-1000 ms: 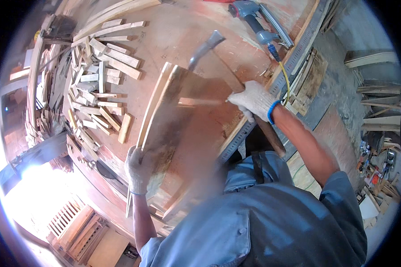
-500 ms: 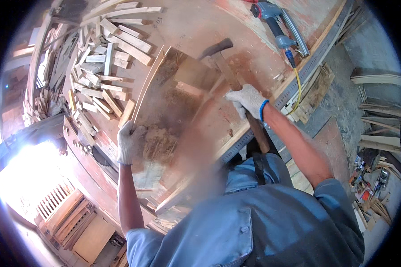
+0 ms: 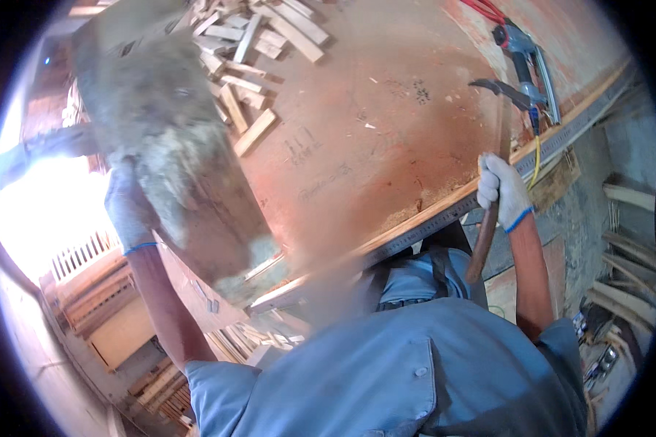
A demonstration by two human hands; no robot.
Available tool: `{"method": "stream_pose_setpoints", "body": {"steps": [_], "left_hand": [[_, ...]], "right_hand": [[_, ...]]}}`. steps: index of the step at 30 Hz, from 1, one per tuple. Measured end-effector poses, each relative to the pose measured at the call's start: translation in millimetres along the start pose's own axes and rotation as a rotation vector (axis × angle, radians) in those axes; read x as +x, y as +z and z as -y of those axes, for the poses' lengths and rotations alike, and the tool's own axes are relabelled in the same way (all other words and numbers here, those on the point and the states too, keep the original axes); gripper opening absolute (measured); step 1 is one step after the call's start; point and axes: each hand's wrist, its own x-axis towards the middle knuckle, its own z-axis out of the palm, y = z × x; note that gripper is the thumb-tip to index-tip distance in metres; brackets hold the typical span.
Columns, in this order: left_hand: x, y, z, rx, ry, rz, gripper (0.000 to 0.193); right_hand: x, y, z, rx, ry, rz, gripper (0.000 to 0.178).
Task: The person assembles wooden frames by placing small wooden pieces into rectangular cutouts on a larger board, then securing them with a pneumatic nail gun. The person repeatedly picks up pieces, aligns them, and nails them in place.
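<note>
My left hand (image 3: 130, 207), in a white knit glove with a blue cuff, grips the edge of a weathered wooden panel (image 3: 197, 175). The panel is tilted up off the workbench and smeared by motion; its face looks rough and greyish-brown. Its far side is hidden. In my right hand (image 3: 503, 191), gloved the same way, is a hammer (image 3: 482, 244), held partway along its wooden handle. The dark hammer head lies out beyond the fist, over the bench close to the nail gun, and the handle's end points back toward my body.
Many short wood offcuts (image 3: 291, 33) lie piled on the reddish workbench (image 3: 328, 138). A blue-grey nail gun (image 3: 521, 62) with a yellow hose (image 3: 537, 164) rests at the far right. A metal ruler strip (image 3: 415, 237) runs along the near edge. Wood pieces (image 3: 109, 291) are stacked at lower left.
The wooden panel has come up off the bench and swung left in my left hand. My right hand has moved right with the hammer, away from the panel. The view has shifted.
</note>
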Motion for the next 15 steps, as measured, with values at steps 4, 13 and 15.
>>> {"method": "stream_pose_setpoints", "body": {"steps": [4, 13, 15], "left_hand": [[-29, -44, -1, -0.301, -0.241, -0.321, 0.041], [-255, -62, 215, -0.623, -0.558, -0.699, 0.027], [-307, -50, 240, -0.601, -0.701, -0.752, 0.029]], "right_hand": [[-13, -10, -16, -0.117, 0.04, -0.027, 0.015], [-32, 6, -40, -0.41, 0.125, -0.076, 0.031], [-40, 11, -41, -0.527, 0.084, -0.085, 0.028]]}}
